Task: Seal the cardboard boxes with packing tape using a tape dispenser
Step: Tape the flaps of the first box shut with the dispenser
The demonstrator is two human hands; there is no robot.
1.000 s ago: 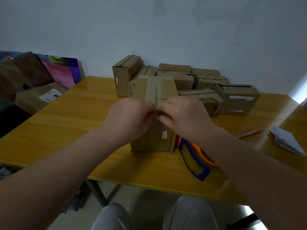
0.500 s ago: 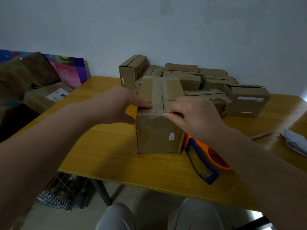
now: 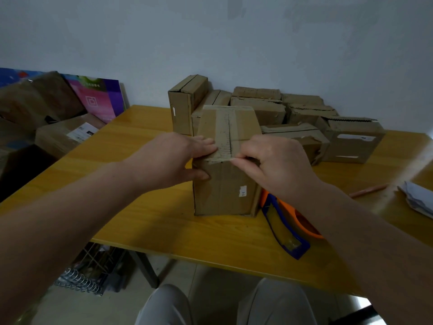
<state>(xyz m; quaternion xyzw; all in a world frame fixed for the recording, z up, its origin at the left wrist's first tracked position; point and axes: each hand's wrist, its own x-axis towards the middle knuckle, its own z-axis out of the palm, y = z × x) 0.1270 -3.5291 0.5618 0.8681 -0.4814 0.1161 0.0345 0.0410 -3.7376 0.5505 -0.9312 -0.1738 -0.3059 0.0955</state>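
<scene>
Left hand (image 3: 178, 158) is lying flat, not grasping: its straight fingers are pressing on the near top of the cardboard box (image 3: 225, 191) and its thumb is bracing against the front face. Right hand (image 3: 274, 165) is curling its fingers, and the thumb and forefinger tips look to be pinching the near end of the tape strip (image 3: 226, 130) right at the box's top front edge, between the two hands.

The box is standing upright on the yellow table (image 3: 152, 231), directly under both hands. The strip is running along the top centre seam, away from the fingertips to the far edge. The tape dispenser (image 3: 288, 228), blue and orange, is lying on the table under the right wrist, just beside the box's right side, with neither hand holding it.

Progress, as a judgement: the top seam of this box looks taped, and the end is being smoothed or folded over the front edge. What is left on this box is probably pressing that end down; I cannot tell whether the bottom is sealed.

A pile of more boxes (image 3: 304, 113) is sitting beyond the hands by the wall. Several are showing ragged or loose flaps, so most of the job likely remains, though I cannot tell which of them are taped.

A pencil (image 3: 367, 190) and crumpled paper (image 3: 419, 198) are lying well to the right of the right hand.
</scene>
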